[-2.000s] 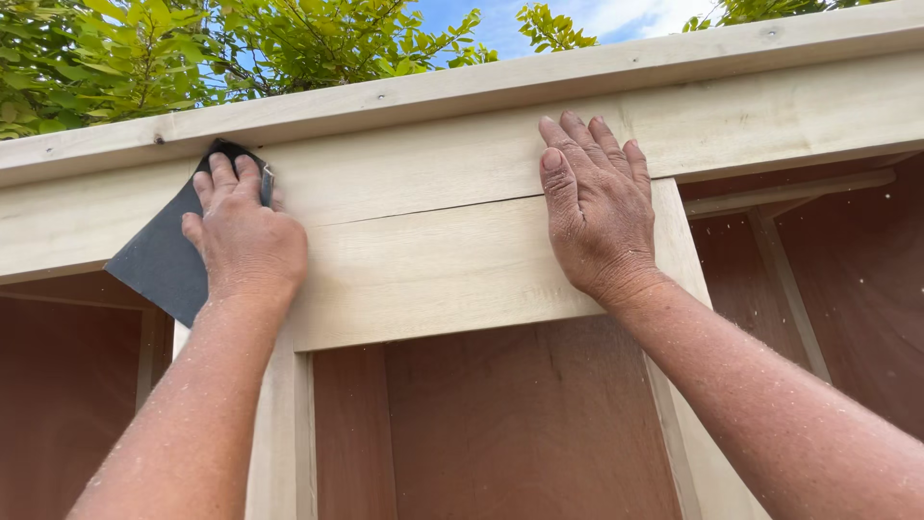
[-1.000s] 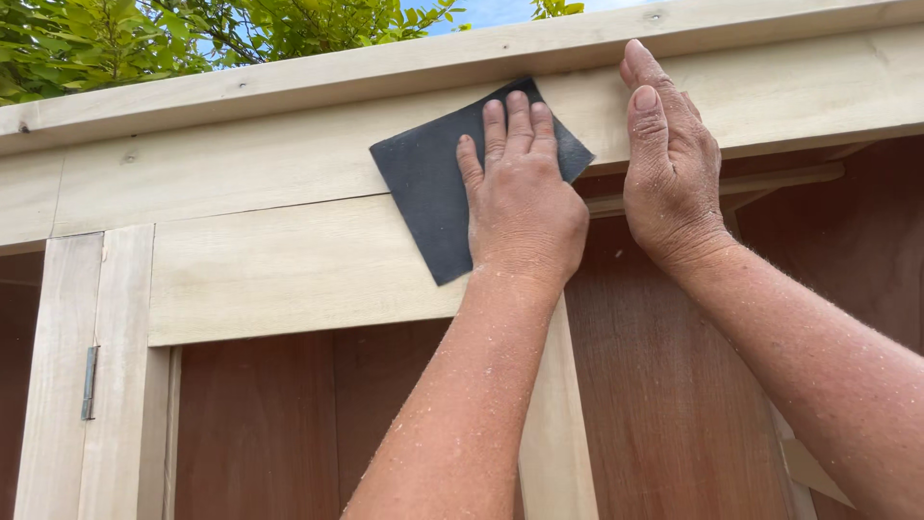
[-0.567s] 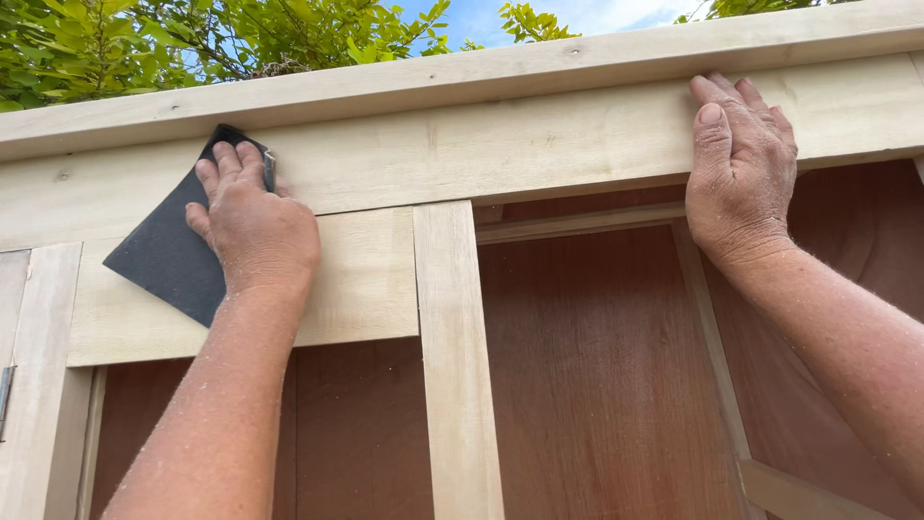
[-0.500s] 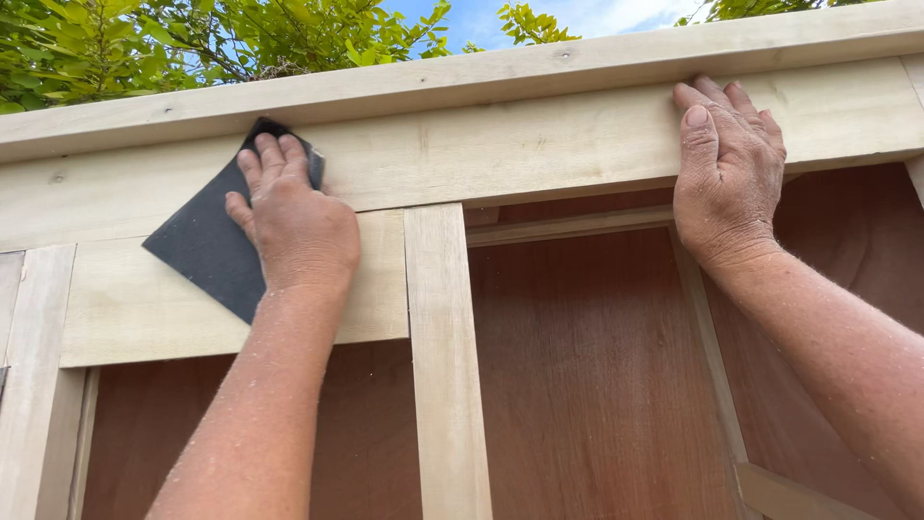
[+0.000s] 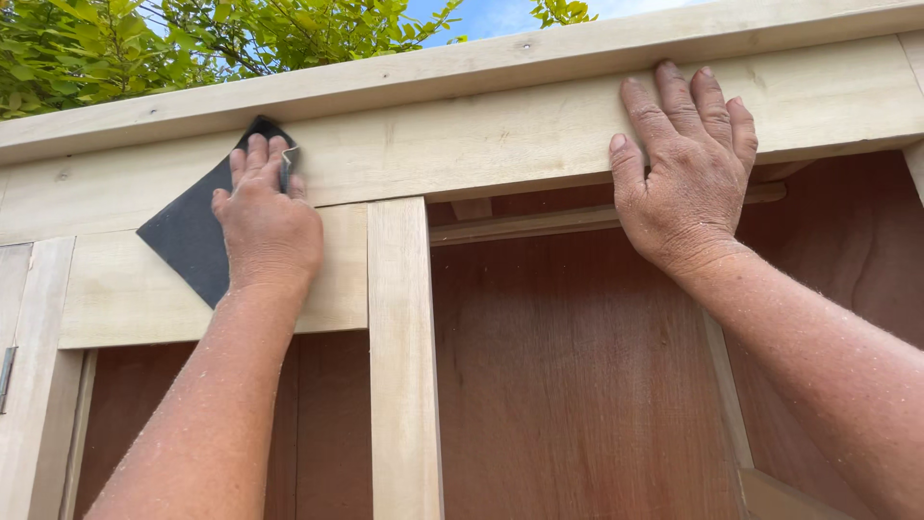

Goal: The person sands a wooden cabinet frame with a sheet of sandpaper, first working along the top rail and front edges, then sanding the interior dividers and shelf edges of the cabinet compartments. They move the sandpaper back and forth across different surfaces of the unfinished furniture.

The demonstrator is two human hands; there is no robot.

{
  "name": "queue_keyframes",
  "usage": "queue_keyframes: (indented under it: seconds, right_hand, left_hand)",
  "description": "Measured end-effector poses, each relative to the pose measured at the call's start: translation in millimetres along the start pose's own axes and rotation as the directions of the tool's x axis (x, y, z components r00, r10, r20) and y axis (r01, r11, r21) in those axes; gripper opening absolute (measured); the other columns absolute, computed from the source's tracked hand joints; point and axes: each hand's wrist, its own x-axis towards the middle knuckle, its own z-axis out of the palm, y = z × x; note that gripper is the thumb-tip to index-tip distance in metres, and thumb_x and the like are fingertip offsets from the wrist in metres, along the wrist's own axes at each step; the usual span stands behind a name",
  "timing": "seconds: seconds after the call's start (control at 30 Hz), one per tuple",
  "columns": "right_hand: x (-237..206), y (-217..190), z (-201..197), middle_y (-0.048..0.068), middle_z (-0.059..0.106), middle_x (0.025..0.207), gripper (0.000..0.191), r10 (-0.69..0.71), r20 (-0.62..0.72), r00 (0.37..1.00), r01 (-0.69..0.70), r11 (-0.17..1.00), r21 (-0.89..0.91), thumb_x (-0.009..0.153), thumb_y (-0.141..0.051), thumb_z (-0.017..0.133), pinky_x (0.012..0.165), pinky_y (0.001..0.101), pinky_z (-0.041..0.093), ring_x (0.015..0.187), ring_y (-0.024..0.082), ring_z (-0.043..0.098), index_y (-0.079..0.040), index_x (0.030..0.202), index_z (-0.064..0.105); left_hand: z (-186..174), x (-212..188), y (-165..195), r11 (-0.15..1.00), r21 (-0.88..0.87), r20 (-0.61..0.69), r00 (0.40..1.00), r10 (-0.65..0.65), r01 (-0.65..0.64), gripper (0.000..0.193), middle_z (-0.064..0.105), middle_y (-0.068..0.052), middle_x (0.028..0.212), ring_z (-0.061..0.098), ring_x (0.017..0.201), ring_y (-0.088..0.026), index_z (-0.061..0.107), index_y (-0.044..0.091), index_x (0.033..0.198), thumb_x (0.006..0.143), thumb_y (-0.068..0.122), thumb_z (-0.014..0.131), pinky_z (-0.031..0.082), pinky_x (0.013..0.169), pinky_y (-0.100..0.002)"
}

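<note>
Left hand grip: the left hand (image 5: pixel 268 226) lies flat with fingers together, pressing a dark sheet of sandpaper (image 5: pixel 192 231) against the wood; it is pinned under palm and fingers, not pinched.
Sandpaper position: it sits on the pale top board (image 5: pixel 481 144), where that board meets the short rail (image 5: pixel 115 289) below; one corner pokes up past the fingertips, another sticks out to the left of the wrist.
Right hand grip: the right hand (image 5: pixel 685 173) is open and empty, palm spread on the same top board, well apart from the left, fingertips touching the underside of the roof edge (image 5: pixel 481 63).
What has just changed: half a second ago the left hand and sandpaper were a little further right along the board; now they sit further left, nearer the end of the rail. A second ago they were beside the right hand. The right hand has hardly shifted.
What that means: judged from this, the sanding strokes run back and forth along the board, with the right hand steadying.
Around: an upright post (image 5: pixel 402 366) stands between the hands, reddish plywood panel (image 5: pixel 577 385) behind, green leaves (image 5: pixel 144 48) above.
</note>
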Motion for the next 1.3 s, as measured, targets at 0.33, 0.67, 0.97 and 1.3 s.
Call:
queue_keyframes:
  seconds: [0.33,0.67,0.97,1.3]
  right_hand:
    - [-5.3,-3.0,11.4,0.022,0.045,0.165,0.046,0.021,-0.071,0.997,-0.019,0.999,0.026,0.112,-0.032,0.047,0.126,0.0577,0.007,0.157,0.043,0.028,-0.011,0.152,0.056]
    - [-5.6,-11.4,5.1,0.023,0.05,0.153,0.046,0.037,-0.183,0.982,-0.012,0.99,0.14,0.105,-0.027,0.045,0.121,0.0613,0.009,0.147,0.046,0.033,-0.01,0.144,0.061]
    - [-5.5,-10.2,7.5,0.021,0.05,0.154,0.046,0.048,-0.178,0.983,-0.026,0.992,0.123,0.105,-0.028,0.043,0.12,0.0615,0.009,0.147,0.045,0.034,-0.012,0.145,0.061]
    - [-8.1,4.6,6.5,0.021,0.044,0.165,0.05,0.042,-0.042,0.998,-0.042,0.999,-0.021,0.113,-0.034,0.039,0.126,0.0575,0.007,0.156,0.043,0.026,-0.014,0.157,0.054]
  left_hand:
    - [36.0,-45.5,89.8,0.972,-0.055,0.053,0.972,0.23,-0.228,0.059,0.037,-0.011,0.164,0.024,0.155,-0.027,0.045,0.01,0.154,0.095,0.006,0.045,0.011,0.125,-0.053]
    - [-58.7,17.6,-113.8,0.994,-0.006,-0.1,0.989,-0.112,0.112,0.053,0.043,-0.021,0.159,0.037,0.147,-0.038,0.047,0.003,0.153,0.103,0.02,0.049,0.03,0.121,-0.054]
    - [19.3,-11.5,37.0,0.996,0.053,-0.1,0.992,0.078,-0.073,0.069,0.032,-0.022,0.163,0.023,0.153,-0.035,0.039,-0.004,0.153,0.086,0.005,0.049,0.011,0.122,-0.058]
    - [7.5,-9.2,39.2,0.962,-0.055,0.034,0.963,0.269,-0.267,0.065,0.037,-0.01,0.163,0.027,0.153,-0.027,0.046,0.011,0.153,0.088,0.002,0.045,0.014,0.123,-0.053]
